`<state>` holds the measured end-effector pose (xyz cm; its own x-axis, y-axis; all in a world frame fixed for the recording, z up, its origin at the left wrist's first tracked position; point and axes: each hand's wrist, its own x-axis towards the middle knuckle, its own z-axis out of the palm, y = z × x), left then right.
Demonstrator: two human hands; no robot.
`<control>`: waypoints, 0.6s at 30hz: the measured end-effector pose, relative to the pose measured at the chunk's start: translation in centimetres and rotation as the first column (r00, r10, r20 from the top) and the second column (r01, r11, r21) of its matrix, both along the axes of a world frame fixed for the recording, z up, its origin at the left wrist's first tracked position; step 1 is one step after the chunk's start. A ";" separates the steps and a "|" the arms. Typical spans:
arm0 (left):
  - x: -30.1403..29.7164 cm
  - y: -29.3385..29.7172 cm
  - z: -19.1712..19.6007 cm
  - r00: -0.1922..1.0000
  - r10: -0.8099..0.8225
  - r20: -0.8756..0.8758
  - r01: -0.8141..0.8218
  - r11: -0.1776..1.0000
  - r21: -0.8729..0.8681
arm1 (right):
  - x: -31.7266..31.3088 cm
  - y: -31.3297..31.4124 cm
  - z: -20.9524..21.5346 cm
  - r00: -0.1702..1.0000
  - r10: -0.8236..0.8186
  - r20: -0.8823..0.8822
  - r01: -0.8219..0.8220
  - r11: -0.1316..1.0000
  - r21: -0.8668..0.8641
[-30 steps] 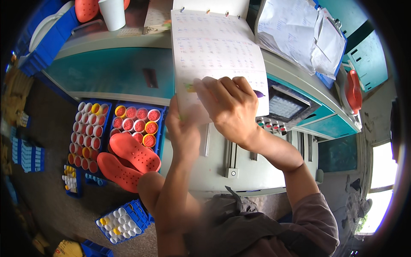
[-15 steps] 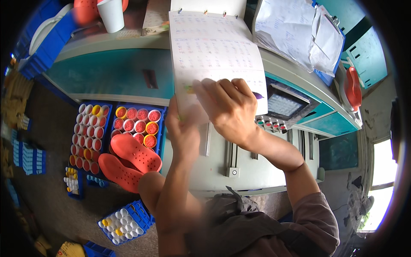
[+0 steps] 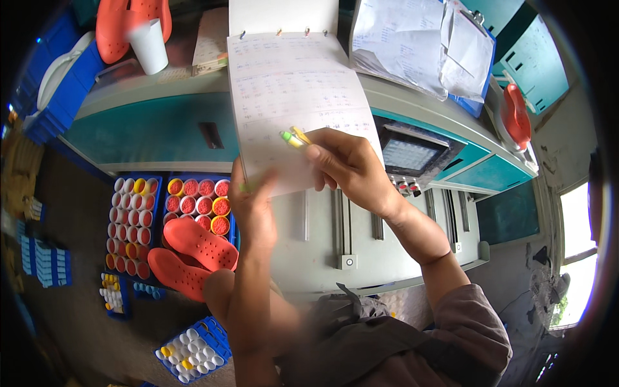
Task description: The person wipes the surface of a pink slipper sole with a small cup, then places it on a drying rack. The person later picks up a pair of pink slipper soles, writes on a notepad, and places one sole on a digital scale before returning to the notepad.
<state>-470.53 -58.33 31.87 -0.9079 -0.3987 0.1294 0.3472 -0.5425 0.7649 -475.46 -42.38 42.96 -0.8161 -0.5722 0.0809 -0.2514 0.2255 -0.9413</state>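
Observation:
A ring-bound notebook (image 3: 290, 77) with rows of handwriting on its page stands up in front of me at the bench. My left hand (image 3: 255, 209) grips its lower left corner, thumb blurred over the front and fingers partly hidden behind the sheet. Over the lower part of the page, my right hand (image 3: 351, 164) pinches a pen (image 3: 293, 138) with a green and yellow end and a yellow clip. Most of the pen's shaft is hidden by the fingers.
A clipboard with papers (image 3: 412, 45) lies right of the notebook, above a control screen (image 3: 412, 151). Left stand a white cup (image 3: 149, 48), blue crates of red-filled cups (image 3: 132, 219), and red clogs (image 3: 200, 245). Another blue crate (image 3: 193, 351) sits on the floor.
My right hand has turned and drawn back from the page, so the pen's green end now shows. The notebook and left hand appear lower and further left as the view shifted.

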 end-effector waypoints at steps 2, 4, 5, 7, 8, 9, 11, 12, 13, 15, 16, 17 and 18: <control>0.1 0.0 0.2 1.000 0.011 -0.005 -0.011 1.000 -0.006 | 0.2 0.5 0.5 0.993 0.069 0.094 -0.065 0.997 -0.043; 0.1 0.0 0.3 1.000 0.005 0.020 -0.005 1.000 -0.006 | 0.4 0.9 0.7 0.956 0.131 0.262 -0.095 0.985 -0.146; 0.1 0.0 0.4 1.000 0.002 0.030 -0.002 1.000 -0.004 | 0.4 1.1 0.8 0.926 0.154 0.345 -0.089 0.976 -0.197; 0.2 0.0 0.5 1.000 -0.019 0.019 0.019 1.000 -0.018 | 0.5 1.2 0.7 0.854 0.220 0.471 -0.072 0.947 -0.312; 0.3 -0.1 0.6 1.000 -0.027 0.013 0.027 0.999 -0.023 | 0.4 1.4 0.7 0.857 0.238 0.457 -0.089 0.942 -0.323; 0.4 -0.1 0.8 0.999 -0.028 0.017 0.028 0.999 -0.025 | 0.4 1.4 0.6 0.860 0.256 0.442 -0.107 0.937 -0.334; 0.5 -0.3 1.0 0.997 -0.072 0.013 0.070 0.992 0.106 | 0.4 1.6 0.5 0.846 0.306 0.437 -0.150 0.922 -0.356; 0.5 -0.3 1.1 0.994 -0.110 0.002 0.106 0.965 0.238 | 0.4 1.6 0.4 0.830 0.337 0.445 -0.174 0.914 -0.367; 0.6 -0.4 1.2 0.982 -0.185 -0.042 0.182 0.856 0.484 | 0.4 1.6 0.4 0.824 0.310 0.474 -0.149 0.926 -0.346; 0.5 -0.3 1.2 0.979 -0.192 -0.063 0.197 0.839 0.507 | 0.7 1.6 0.4 0.830 0.278 0.483 -0.069 0.911 -0.407; 0.5 -0.2 1.1 0.991 -0.127 -0.031 0.131 0.947 0.294 | 0.8 1.4 0.3 0.826 0.295 0.480 -0.050 0.887 -0.459; 0.5 -0.2 0.9 0.999 -0.053 -0.013 0.053 0.997 0.061 | 0.9 1.4 0.4 0.827 0.306 0.472 -0.050 0.876 -0.480; 0.5 -0.1 0.8 0.999 -0.051 -0.014 0.052 0.997 0.056 | 0.9 1.1 0.4 0.880 0.241 0.409 -0.043 0.898 -0.437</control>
